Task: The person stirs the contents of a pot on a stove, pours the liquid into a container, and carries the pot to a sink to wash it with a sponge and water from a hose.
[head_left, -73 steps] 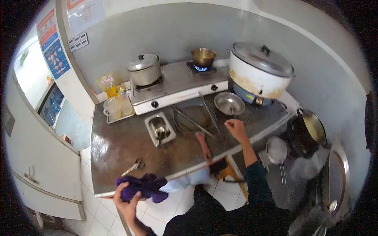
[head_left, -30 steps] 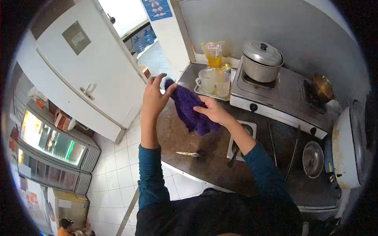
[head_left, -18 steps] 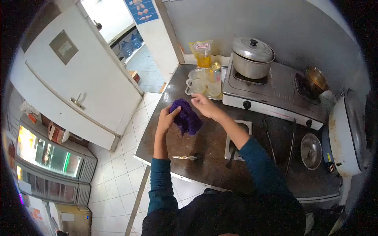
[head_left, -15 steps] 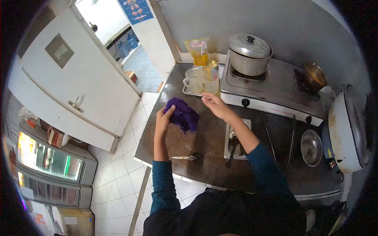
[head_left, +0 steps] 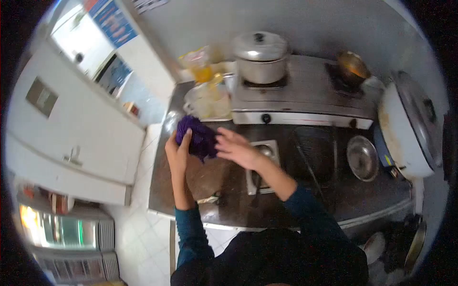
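My left hand (head_left: 178, 151) grips a bunched purple cloth (head_left: 199, 137) above the dark countertop (head_left: 164, 186), thumb pressed over its near face. At the cloth's right edge is my right hand (head_left: 238, 150), its fingers spread and slightly blurred, overlapping the cloth's edge in this view. Below the cloth, a small pointed utensil (head_left: 209, 199) lies on the counter. A rectangular metal container (head_left: 251, 187) sits under my right forearm, with a dark-handled utensil (head_left: 258, 183) resting in it.
Behind the hands stands a tray (head_left: 222, 118) with clear plastic jugs (head_left: 202, 101) and an oil pouch (head_left: 201, 71). A lidded pot (head_left: 261, 69) and a small pan (head_left: 353, 67) sit on the stove (head_left: 305, 102). Rightward are a metal bowl (head_left: 362, 159) and a large white pot (head_left: 405, 128).
My right hand has come down to the cloth's right edge, its fingers spreading. My left hand keeps hold of the cloth. The camera view has turned, shifting the counter and stove leftward.
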